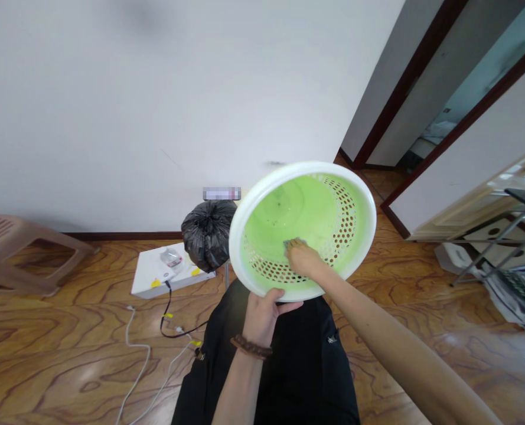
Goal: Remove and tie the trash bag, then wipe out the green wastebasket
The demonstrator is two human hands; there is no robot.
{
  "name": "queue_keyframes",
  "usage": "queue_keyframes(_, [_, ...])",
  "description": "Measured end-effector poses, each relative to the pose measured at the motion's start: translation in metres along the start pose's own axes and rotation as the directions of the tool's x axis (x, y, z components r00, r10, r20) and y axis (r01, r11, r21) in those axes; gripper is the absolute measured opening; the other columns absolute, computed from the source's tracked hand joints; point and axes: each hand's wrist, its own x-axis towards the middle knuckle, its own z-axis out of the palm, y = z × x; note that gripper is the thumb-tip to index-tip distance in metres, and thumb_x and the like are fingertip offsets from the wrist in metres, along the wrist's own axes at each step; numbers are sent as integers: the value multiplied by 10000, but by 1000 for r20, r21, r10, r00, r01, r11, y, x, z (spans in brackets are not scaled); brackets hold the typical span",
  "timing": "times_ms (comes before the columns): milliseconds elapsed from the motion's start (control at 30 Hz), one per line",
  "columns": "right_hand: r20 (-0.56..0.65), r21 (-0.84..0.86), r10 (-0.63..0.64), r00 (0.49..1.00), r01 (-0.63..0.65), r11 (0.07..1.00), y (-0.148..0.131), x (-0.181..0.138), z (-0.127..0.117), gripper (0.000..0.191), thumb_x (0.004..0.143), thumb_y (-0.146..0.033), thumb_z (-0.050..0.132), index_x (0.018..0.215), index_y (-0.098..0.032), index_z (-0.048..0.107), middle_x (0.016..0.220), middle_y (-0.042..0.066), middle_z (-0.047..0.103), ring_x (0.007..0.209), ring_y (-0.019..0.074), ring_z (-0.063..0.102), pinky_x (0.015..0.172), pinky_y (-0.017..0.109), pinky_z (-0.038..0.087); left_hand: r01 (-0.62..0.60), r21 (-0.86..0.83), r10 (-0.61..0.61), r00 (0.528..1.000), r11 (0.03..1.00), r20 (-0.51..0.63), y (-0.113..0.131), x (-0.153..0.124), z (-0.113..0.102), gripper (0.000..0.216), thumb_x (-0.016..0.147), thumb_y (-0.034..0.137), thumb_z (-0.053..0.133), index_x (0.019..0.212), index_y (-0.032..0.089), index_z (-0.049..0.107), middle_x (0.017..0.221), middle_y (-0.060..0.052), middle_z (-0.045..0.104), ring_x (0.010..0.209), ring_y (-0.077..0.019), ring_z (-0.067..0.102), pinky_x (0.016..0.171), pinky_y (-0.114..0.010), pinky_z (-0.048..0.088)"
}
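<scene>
Green basket (pixel 304 208) rim gripped by left hand (pixel 263 311), right hand (pixel 305 260) inside, pinching grey cloth (pixel 293 243)

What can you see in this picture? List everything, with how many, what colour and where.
basket: one, green with a white rim, held up at centre
cloth: one, grey, inside the basket
bin bag: one, black, on the floor left of the basket
box: one, white, flat on the floor beside the bin bag
cables: a few, black and white, trailing across the floor
stool: one, pinkish brown, far left by the wall
metal rack: one, grey, far right
trousers: black, bottom centre
bracelet: one, brown beads, left wrist
left hand: gripping the basket's lower rim
right hand: inside the basket, holding the cloth
</scene>
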Motion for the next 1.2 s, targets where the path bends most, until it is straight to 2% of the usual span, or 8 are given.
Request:
queue_keyframes(167, [-89,285,-157,984,176,942,-16,-4,3,499,942,-288,212,1365,-72,367,1410,128,379,1294,212,350,1042,357,312,-18,68,23,998,998,-62,-3,1,-1,608,690,139,634,1269,195,457,1177,-99,600,1001,-275,601,754,-419,569])
queue_keyframes(267, [-24,174,-187,982,189,967,-4,-7,4,473,917,-231,280,1337,-53,406,1376,146,423,1276,224,375,1033,347,322,-21,35,24,997,999,-75,-1,0,-2,632,684,126,633,1280,215,443,1200,-92,587,1014,-276,595,750,-431,570])
queue_keyframes(400, [-8,-63,-45,999,44,997,15,-6,3,411,858,-124,354,1204,8,532,1243,228,525,1234,276,412,1030,385,312,-23,32,25,998,999,-60,0,0,-3,649,686,128,635,1294,230,432,1195,-95,591,1008,-277,599,755,-456,565])
queue_keyframes(633, [-131,317,-112,985,149,937,-15,0,2,465,947,-295,247,1339,-121,426,1382,84,429,1258,184,410,1046,320,327,-30,105,34,999,994,-39,-8,1,-5,618,705,162,635,1291,189,440,1177,-113,599,985,-277,610,766,-449,562])
queue_keyframes(733, [-78,250,-108,991,124,960,-5,3,3,418,935,-258,297,1286,-141,492,1341,89,480,1208,203,470,1017,342,362,-25,76,29,998,997,-51,-5,0,-4,659,689,149,644,1306,220,424,1197,-101,592,986,-277,611,755,-449,566])
queue_keyframes(867, [4,83,36,999,-36,996,13,6,4,365,918,-218,333,1140,-118,606,1194,139,594,1091,239,563,961,369,410,-33,69,37,997,997,-61,-5,0,-3,671,685,143,648,1309,241,419,1189,-89,598,992,-274,609,744,-446,571])
queue_keyframes(1067, [-179,333,-116,977,171,927,-9,1,2,429,942,-292,286,1291,-156,494,1347,48,475,1242,170,431,1045,305,331,-23,118,26,999,993,-26,-11,1,-4,576,710,160,636,1262,179,474,1133,-102,622,996,-278,604,771,-453,561])
queue_keyframes(1200, [-77,246,-169,983,183,952,1,-5,-1,404,932,-262,313,1272,-173,512,1303,63,523,1181,196,495,1000,334,375,-21,56,24,999,998,-45,-6,-1,-2,634,696,145,641,1292,226,440,1188,-91,597,1003,-277,602,765,-458,564])
